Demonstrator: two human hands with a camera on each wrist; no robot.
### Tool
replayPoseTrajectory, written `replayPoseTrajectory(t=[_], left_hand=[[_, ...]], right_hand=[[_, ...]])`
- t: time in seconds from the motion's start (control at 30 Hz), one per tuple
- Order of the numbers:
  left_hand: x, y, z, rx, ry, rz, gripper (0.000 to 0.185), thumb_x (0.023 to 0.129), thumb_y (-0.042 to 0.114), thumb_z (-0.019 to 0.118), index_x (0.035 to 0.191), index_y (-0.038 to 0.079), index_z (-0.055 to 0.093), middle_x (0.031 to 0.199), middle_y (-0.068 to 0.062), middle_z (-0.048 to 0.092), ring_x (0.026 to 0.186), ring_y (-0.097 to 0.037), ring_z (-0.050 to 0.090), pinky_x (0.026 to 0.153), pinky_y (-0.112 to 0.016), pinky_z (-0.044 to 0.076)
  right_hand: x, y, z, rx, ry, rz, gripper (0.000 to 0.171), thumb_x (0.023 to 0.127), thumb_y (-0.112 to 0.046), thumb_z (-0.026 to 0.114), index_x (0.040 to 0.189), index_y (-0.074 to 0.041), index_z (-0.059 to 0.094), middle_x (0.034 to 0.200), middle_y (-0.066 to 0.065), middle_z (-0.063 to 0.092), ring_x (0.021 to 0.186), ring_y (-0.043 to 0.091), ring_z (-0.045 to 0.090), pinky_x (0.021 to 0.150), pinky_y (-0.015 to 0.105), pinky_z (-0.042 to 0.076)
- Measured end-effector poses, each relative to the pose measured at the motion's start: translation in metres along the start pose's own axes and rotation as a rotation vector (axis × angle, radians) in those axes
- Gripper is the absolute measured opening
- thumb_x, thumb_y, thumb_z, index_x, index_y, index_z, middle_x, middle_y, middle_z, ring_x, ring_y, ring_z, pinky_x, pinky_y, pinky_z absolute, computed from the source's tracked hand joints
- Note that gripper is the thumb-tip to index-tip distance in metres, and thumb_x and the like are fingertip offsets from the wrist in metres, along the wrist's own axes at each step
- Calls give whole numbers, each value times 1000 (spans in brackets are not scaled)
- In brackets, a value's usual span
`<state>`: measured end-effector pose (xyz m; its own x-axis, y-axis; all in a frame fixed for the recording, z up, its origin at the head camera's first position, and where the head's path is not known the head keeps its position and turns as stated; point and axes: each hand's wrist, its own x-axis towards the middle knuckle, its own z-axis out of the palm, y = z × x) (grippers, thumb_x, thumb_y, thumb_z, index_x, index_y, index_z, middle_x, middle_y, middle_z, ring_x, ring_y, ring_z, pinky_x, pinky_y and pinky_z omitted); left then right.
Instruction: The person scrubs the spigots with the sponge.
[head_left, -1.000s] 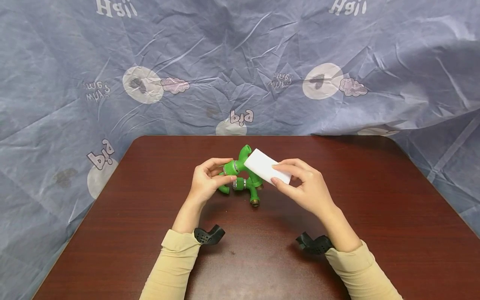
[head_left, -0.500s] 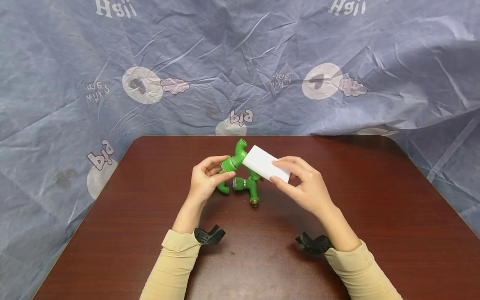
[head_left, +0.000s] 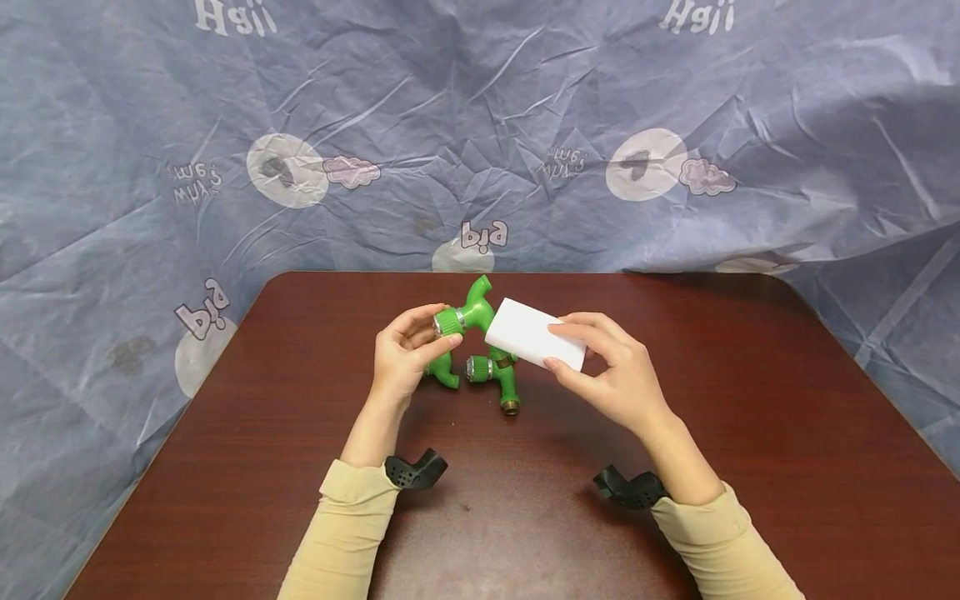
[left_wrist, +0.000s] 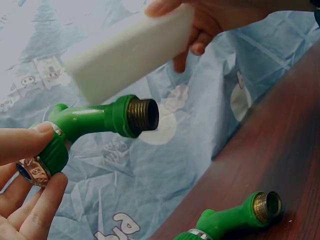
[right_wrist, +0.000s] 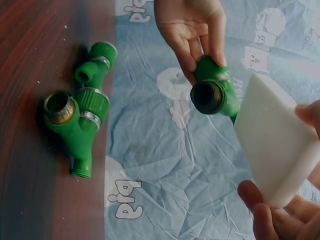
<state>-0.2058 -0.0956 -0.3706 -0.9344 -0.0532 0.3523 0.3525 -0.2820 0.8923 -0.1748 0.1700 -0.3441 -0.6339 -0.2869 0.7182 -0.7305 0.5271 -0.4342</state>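
- Green pipe fitting (head_left: 467,317) is held above the table, near its far middle; the left hand (head_left: 401,358) pinches its ribbed collar between thumb and fingertips; its brass-threaded mouth (left_wrist: 142,116) is open and points toward the white block
- White sponge block (head_left: 534,343) is gripped by the right hand (head_left: 611,375), thumb below and fingers along the top edge; the block sits just right of the held fitting; whether they touch, I cannot tell
- Dark red-brown wooden table (head_left: 750,433) has rounded far corners; a few pale specks lie on it in the right wrist view
- Wrinkled blue-grey cloth (head_left: 480,125), printed with white circles, small clouds and lettering, hangs behind the table and drapes down past both sides
- More green fittings (head_left: 495,379) with ribbed collars and brass threads lie on the table under the hands; their mouths (right_wrist: 59,107) are open, the insides too dark to tell
- Cream sleeves (head_left: 352,533) cover both forearms; a black wrist mount (head_left: 414,472) sits at each cuff
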Motion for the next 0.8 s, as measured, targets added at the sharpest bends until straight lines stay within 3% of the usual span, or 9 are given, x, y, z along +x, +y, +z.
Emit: replayPoseTrajectory(t=[0.13, 0.3, 0.57, 0.8], left_hand=[[-1, 1, 2, 2, -10, 1, 48, 68, -16, 73, 114, -9, 61, 101, -3, 68, 85, -16, 66, 70, -26, 55], [-2, 0, 3, -12, -16, 2, 47, 68, -17, 72, 113, -12, 60, 94, -2, 70, 83, -16, 67, 69, -28, 56], [-5, -1, 7, 34, -118, 26, 50, 68, -16, 73, 115, -14, 57, 101, -1, 67, 84, -14, 64, 66, -23, 54], [-6, -3, 11, 103, -165, 43, 49, 67, -15, 75, 113, -10, 59, 109, -15, 63, 90, -17, 62, 73, -25, 54]], right_hand=[[0, -1, 2, -64, 1, -3, 35, 69, -15, 79, 104, -14, 72, 107, 1, 63, 83, 12, 59, 66, 11, 43], [0, -2, 3, -68, 106, 20, 37, 67, -10, 80, 102, -12, 72, 106, 3, 63, 79, 13, 59, 64, 10, 42], [1, -5, 11, -52, 147, -11, 44, 67, -9, 81, 109, -10, 69, 112, 6, 61, 82, 16, 60, 69, 10, 44], [-1, -4, 13, -195, 159, 3, 43, 68, -19, 81, 109, -13, 70, 113, 6, 60, 82, 20, 62, 64, 24, 47]])
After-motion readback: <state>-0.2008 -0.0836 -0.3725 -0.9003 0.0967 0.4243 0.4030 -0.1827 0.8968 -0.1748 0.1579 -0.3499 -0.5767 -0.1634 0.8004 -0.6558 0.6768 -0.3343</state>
